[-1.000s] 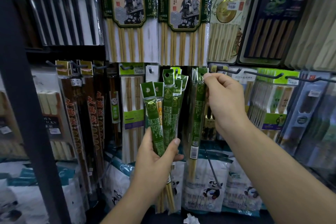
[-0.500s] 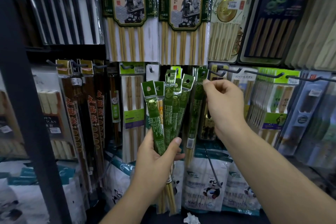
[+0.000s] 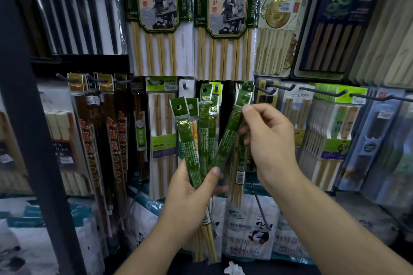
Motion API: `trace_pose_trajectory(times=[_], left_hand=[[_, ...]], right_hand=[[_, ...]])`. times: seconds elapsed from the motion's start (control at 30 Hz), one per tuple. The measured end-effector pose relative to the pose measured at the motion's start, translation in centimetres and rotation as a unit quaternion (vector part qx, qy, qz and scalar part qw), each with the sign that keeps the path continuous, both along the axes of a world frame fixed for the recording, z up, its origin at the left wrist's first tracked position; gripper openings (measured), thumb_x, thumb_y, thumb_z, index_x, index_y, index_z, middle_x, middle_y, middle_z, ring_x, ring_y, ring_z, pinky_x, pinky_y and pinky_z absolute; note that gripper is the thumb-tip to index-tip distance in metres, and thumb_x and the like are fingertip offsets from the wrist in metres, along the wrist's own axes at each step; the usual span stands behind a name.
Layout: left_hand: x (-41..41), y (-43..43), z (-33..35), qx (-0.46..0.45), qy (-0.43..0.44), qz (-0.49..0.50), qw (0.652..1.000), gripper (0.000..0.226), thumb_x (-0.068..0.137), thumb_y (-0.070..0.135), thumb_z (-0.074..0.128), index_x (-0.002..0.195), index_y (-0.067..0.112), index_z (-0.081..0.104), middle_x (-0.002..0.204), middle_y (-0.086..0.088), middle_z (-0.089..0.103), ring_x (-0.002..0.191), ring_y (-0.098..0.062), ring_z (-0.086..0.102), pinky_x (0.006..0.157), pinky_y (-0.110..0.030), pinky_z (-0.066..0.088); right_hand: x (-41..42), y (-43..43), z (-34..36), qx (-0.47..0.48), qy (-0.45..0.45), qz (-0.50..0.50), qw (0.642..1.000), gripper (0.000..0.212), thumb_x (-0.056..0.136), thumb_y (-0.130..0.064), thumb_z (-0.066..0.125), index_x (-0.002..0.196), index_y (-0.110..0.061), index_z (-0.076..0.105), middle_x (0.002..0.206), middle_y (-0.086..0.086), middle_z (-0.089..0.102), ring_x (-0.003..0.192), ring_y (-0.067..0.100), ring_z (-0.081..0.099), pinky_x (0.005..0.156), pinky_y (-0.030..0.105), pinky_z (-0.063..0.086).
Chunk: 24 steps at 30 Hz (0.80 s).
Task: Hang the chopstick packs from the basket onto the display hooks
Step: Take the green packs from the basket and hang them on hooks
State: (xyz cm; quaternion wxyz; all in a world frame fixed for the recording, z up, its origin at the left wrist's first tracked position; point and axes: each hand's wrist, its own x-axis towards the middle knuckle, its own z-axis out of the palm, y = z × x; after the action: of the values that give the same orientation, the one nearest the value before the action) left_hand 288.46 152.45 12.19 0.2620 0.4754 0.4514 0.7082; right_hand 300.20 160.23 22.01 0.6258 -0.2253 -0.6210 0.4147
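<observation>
My left hand grips a fan of several slim green chopstick packs, headers up, in front of the display. My right hand pinches the header of the rightmost pack, which leans right out of the fan while its lower end stays under my left thumb. Just behind it, green packs of the same kind hang from a hook whose tip is hidden by the leaning header. No basket is in view.
Black display hooks stick out to the right, above hanging packs with light green headers. Large bamboo chopstick packs hang above. A dark shelf post runs down the left. Panda-printed bags sit below.
My right hand let go of a pack hung on the hook, came down and left, and pinched the rightmost pack of the fan, tilting it right. My left hand stayed put.
</observation>
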Motion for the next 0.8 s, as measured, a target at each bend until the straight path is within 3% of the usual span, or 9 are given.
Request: trace_pose_trajectory(times=[0.1, 0.23, 0.37, 0.47, 0.6, 0.8], left_hand=[[-0.4, -0.1, -0.2, -0.005, 0.026, 0.02, 0.999, 0.024, 0.087, 0.045, 0.066, 0.11, 0.041, 0.065, 0.109, 0.014, 0.075, 0.101, -0.007, 0.073, 0.081, -0.015, 0.058], [-0.7, -0.2, -0.6, -0.031, 0.024, 0.031, 0.999, 0.041, 0.08, 0.054, 0.065, 0.113, 0.03, 0.061, 0.094, 0.018, 0.075, 0.09, 0.0, 0.072, 0.073, -0.005, 0.052], [-0.8, -0.2, -0.6, -0.044, 0.028, 0.037, 0.998, 0.043, 0.079, 0.059, 0.065, 0.114, 0.034, 0.061, 0.076, 0.015, 0.069, 0.068, -0.003, 0.068, 0.065, -0.013, 0.054], [-0.8, -0.2, -0.8, -0.074, 0.04, 0.034, 0.996, 0.061, 0.088, 0.054, 0.066, 0.134, 0.017, 0.05, 0.08, 0.012, 0.07, 0.069, -0.005, 0.07, 0.066, -0.017, 0.056], [-0.7, 0.0, -0.9, -0.069, 0.049, 0.028, 0.996, 0.047, 0.09, 0.05, 0.068, 0.124, 0.02, 0.054, 0.081, 0.009, 0.068, 0.063, -0.017, 0.069, 0.065, -0.024, 0.059], [-0.8, 0.0, -0.9, -0.079, 0.06, 0.032, 0.995, 0.058, 0.085, 0.056, 0.07, 0.126, 0.02, 0.053, 0.083, 0.007, 0.069, 0.065, -0.021, 0.071, 0.066, -0.024, 0.059]], right_hand=[[0.3, 0.6, 0.8, -0.011, 0.031, -0.019, 0.999, 0.036, 0.101, -0.02, 0.061, 0.068, -0.031, 0.069, 0.065, -0.004, 0.056, 0.06, 0.01, 0.051, 0.053, 0.022, 0.043], [0.5, 1.8, 1.4, -0.013, 0.018, -0.057, 0.998, 0.032, 0.1, -0.023, 0.061, 0.068, -0.023, 0.064, 0.064, -0.002, 0.046, 0.06, 0.014, 0.042, 0.052, 0.026, 0.037], [0.3, 2.5, 1.4, -0.01, -0.009, -0.074, 0.997, 0.025, 0.099, -0.025, 0.063, 0.075, -0.016, 0.065, 0.059, -0.005, 0.046, 0.056, 0.01, 0.041, 0.048, 0.02, 0.037], [0.1, 2.8, 1.5, -0.012, -0.01, -0.08, 0.997, 0.027, 0.099, -0.025, 0.064, 0.075, -0.014, 0.065, 0.058, -0.004, 0.046, 0.055, 0.01, 0.041, 0.048, 0.02, 0.038], [-0.1, 2.9, 1.5, -0.01, -0.01, -0.087, 0.996, 0.032, 0.099, -0.027, 0.063, 0.076, -0.005, 0.062, 0.057, -0.002, 0.042, 0.053, 0.011, 0.038, 0.048, 0.02, 0.038], [-0.3, 3.3, 1.3, -0.008, -0.014, -0.106, 0.994, 0.035, 0.099, -0.023, 0.063, 0.07, -0.003, 0.057, 0.048, -0.014, 0.038, 0.047, 0.004, 0.034, 0.053, 0.015, 0.042]])
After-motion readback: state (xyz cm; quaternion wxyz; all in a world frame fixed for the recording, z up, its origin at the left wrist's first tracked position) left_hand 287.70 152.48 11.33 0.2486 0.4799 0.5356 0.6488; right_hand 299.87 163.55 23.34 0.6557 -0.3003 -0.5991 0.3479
